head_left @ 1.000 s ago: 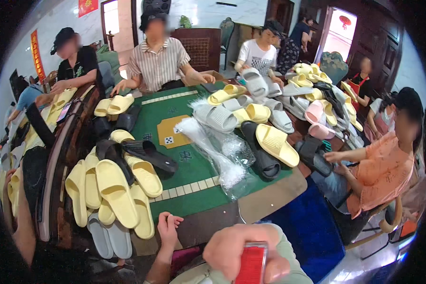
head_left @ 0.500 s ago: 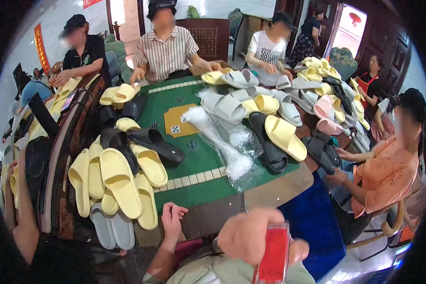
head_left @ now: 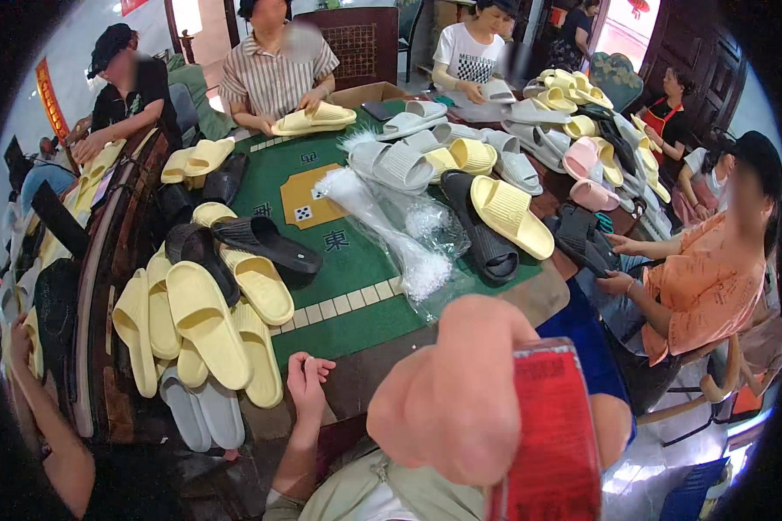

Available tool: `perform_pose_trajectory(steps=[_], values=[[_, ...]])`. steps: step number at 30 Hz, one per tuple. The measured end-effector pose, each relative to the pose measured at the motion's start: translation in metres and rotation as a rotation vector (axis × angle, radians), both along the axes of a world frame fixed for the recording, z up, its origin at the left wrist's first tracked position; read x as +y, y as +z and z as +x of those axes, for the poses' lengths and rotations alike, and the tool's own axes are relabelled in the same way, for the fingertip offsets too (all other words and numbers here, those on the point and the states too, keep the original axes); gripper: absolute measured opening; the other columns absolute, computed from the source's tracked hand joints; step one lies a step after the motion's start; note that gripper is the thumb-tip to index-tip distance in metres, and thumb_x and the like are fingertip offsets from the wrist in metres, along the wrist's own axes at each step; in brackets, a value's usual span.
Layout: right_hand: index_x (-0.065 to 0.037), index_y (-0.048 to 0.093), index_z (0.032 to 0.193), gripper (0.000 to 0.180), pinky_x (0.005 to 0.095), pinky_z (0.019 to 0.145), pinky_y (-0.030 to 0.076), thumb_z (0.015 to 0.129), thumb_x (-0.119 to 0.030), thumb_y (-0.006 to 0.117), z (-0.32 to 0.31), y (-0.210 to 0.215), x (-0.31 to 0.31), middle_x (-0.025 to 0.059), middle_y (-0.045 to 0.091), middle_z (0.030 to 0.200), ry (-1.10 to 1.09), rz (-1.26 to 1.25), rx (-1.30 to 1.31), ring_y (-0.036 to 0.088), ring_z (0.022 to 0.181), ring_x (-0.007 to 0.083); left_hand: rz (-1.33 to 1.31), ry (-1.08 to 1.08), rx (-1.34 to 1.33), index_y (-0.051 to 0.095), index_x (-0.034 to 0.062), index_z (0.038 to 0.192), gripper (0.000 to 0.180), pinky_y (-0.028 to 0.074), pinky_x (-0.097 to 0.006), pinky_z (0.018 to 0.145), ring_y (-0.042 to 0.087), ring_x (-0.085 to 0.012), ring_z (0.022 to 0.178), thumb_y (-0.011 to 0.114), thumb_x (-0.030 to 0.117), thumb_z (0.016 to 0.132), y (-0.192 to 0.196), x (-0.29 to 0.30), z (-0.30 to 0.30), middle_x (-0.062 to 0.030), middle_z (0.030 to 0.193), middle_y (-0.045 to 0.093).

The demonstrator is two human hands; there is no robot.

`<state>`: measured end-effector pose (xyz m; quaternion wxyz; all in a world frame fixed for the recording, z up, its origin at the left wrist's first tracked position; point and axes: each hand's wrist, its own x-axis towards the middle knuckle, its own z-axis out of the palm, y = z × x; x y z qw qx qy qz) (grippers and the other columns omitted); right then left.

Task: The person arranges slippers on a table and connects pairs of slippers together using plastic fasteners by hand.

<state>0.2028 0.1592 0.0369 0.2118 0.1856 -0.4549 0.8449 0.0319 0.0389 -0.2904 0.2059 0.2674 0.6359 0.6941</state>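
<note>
Close in front of me, my right hand (head_left: 465, 391) grips a flat red rectangular pack (head_left: 552, 434) with a pale, see-through rim. The bent fingers hide part of it, and it is blurred. My left hand (head_left: 308, 386) rests at the near table edge, its fingers loosely bent and slightly apart; I make out nothing held in it. Just left of that hand lie a heap of yellow slippers (head_left: 208, 321) and a pair of grey slippers (head_left: 204, 408). Beyond both hands, clear plastic bags with white thin strands (head_left: 391, 234) lie on the green tabletop (head_left: 356, 334).
A black slipper (head_left: 478, 226) and a yellow slipper (head_left: 513, 217) lie right of the bags. More slippers (head_left: 539, 139) are heaped at the far right. Several people sit around the table; the one in orange (head_left: 695, 286) holds dark slippers (head_left: 582, 243). A wooden chair (head_left: 721, 382) stands at right.
My right hand has lifted the red pack closer to me, so it looks larger. My left hand stays nearly in place. Across the table, the person in stripes now holds up yellow slippers.
</note>
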Motion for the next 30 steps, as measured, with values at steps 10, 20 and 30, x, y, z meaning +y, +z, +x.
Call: perform_pose_trajectory(steps=[10,20,30], values=[[-0.004,0.054,0.092,0.052,0.0335,0.053,0.034,0.08,-0.053,0.064,0.029,-0.015,-0.011,0.0072,0.058,0.072,0.02,-0.018,0.114,0.05,0.059,0.0215,0.021,0.054,0.05,0.046,0.0032,0.099,0.017,0.043,-0.022,0.06,0.052,-0.0085,0.066,0.04,0.019,0.1,-0.018,-0.008,-0.006,-0.0094,0.078,0.067],[-0.004,0.056,0.084,0.053,0.0333,0.05,0.033,0.079,-0.056,0.065,0.003,-0.002,-0.009,0.0058,0.059,0.072,-0.005,-0.017,0.231,0.052,0.055,0.0208,0.003,0.018,0.021,0.046,0.003,0.096,0.014,0.043,-0.021,0.06,0.052,-0.0081,0.065,0.04,0.016,0.099,-0.001,-0.003,-0.002,-0.0087,0.078,0.067],[-0.004,0.059,0.077,0.055,0.033,0.047,0.032,0.078,-0.058,0.066,-0.015,0.002,-0.005,0.0043,0.059,0.071,0.017,-0.051,0.341,0.053,0.051,0.0201,-0.009,0.041,0.025,0.046,0.0038,0.096,0.016,0.043,-0.021,0.059,0.053,-0.0082,0.065,0.04,0.018,0.1,0.002,-0.006,-0.002,-0.0084,0.078,0.066]])
